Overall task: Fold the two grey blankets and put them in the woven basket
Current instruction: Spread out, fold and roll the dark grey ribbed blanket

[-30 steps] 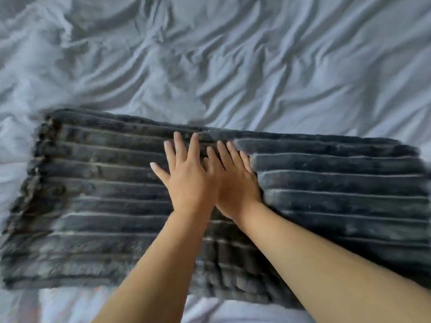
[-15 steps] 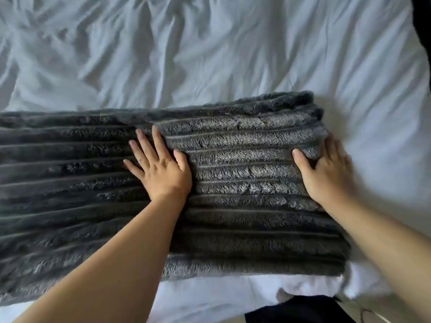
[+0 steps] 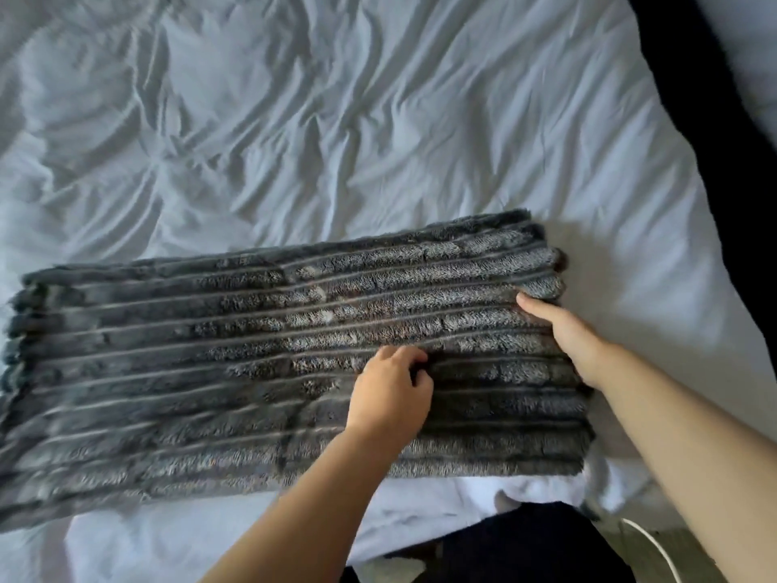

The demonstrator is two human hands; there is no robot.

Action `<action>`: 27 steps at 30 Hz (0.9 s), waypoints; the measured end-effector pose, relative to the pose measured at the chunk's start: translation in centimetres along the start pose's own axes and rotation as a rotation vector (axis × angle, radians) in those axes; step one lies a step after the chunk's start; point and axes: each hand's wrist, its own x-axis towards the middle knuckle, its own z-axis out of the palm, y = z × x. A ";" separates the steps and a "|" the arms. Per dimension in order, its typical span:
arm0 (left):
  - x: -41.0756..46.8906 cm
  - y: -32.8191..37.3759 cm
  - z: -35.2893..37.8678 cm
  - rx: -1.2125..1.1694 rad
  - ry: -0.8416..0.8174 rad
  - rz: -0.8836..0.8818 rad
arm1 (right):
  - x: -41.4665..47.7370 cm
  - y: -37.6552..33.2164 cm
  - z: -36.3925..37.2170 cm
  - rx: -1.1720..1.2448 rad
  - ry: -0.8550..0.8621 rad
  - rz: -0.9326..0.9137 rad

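One grey ribbed blanket (image 3: 176, 372) lies folded into a long strip across the white bed, its ridges running left to right. My left hand (image 3: 389, 395) rests on its right half with the fingers curled down into the pile, pinching a ridge. My right hand (image 3: 567, 334) is at the blanket's right end, thumb on top and fingers tucked around the edge, gripping it. No second blanket and no woven basket is in view.
The wrinkled white sheet (image 3: 336, 119) covers the bed beyond the blanket. A dark strip (image 3: 714, 119) runs along the bed's right side. A white cable (image 3: 656, 549) and my dark clothing (image 3: 504, 549) are at the bottom edge.
My left hand slid right along the blanket and went from flat with spread fingers to curled. My right hand stayed at the right end. The view shifted, showing more of the blanket's left part.
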 end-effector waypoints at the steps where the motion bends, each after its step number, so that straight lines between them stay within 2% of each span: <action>1: -0.3 0.0 0.4 0.008 -0.050 -0.022 | -0.3 -0.4 -0.7 0.002 -0.040 0.034; 4: 0.2 -0.3 0.5 -0.014 -0.151 -0.082 | -2.1 -1.5 -2.4 0.133 -0.193 0.140; 7: 1.0 -0.8 -0.3 -0.072 -0.256 -0.097 | -4.7 -2.7 -2.0 0.191 -0.265 0.126; 10: 1.3 -1.6 -1.5 -0.156 -0.305 -0.094 | -8.1 -4.6 1.0 0.079 -0.355 0.072; 12: 1.3 -2.5 -2.7 -0.274 -0.313 -0.153 | -10.7 -6.2 4.1 -0.078 -0.339 0.033; 14: 0.8 -3.5 -4.6 -0.537 -0.239 -0.264 | -13.0 -7.8 7.7 -0.262 -0.251 -0.060; 16: -0.4 -4.7 -7.2 -0.908 -0.057 -0.375 | -14.6 -9.1 11.4 -0.341 -0.214 -0.134; 18: -1.9 -6.4 -10.3 -1.132 0.117 -0.398 | -16.0 -10.3 15.7 -0.338 -0.344 -0.126; 20: -3.8 -8.0 -13.1 -1.241 0.202 -0.369 | -16.7 -10.2 20.3 -0.345 -0.488 -0.108; 22: -5.2 -9.5 -15.0 -1.186 0.249 -0.336 | -17.0 -9.5 24.2 -0.344 -0.536 -0.082; 25: -6.4 -10.9 -15.9 -0.644 0.353 -0.305 | -16.6 -8.1 27.4 -0.345 -0.541 -0.043; 27: -6.2 -11.1 -15.5 -0.446 0.269 -0.276 | -16.2 -8.0 27.6 -0.318 -0.545 -0.039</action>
